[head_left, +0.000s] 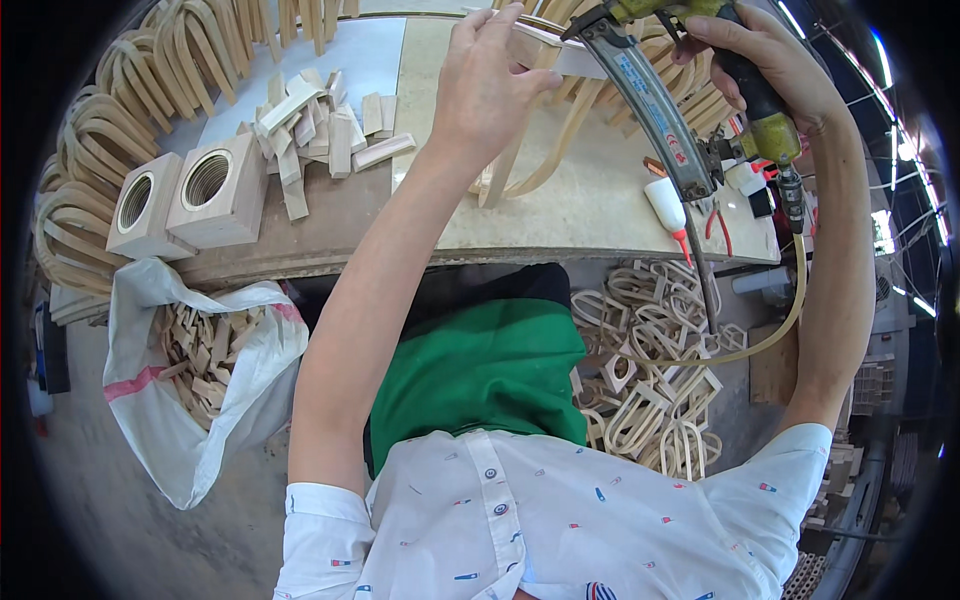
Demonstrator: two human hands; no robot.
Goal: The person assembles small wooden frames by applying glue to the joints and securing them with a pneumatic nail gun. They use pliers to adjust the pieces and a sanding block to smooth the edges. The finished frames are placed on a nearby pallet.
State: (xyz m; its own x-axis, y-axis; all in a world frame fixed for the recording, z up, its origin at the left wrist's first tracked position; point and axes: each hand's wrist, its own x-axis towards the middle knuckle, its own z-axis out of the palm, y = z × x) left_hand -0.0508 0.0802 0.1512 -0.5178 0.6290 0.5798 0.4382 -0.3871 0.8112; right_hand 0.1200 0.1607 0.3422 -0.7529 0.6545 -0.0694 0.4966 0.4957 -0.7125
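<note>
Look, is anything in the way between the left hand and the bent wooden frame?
Nothing visible: the left hand holds the bent wooden frame near its top. The nail gun is to the right.

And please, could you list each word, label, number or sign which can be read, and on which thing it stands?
Nail gun: small printed characters along the magazine, and a red mark lower down; I do not copy printed wording.
Shirt: small printed motifs; any lettering there is too small to read.
White bottle: no text that I can make out.
</note>
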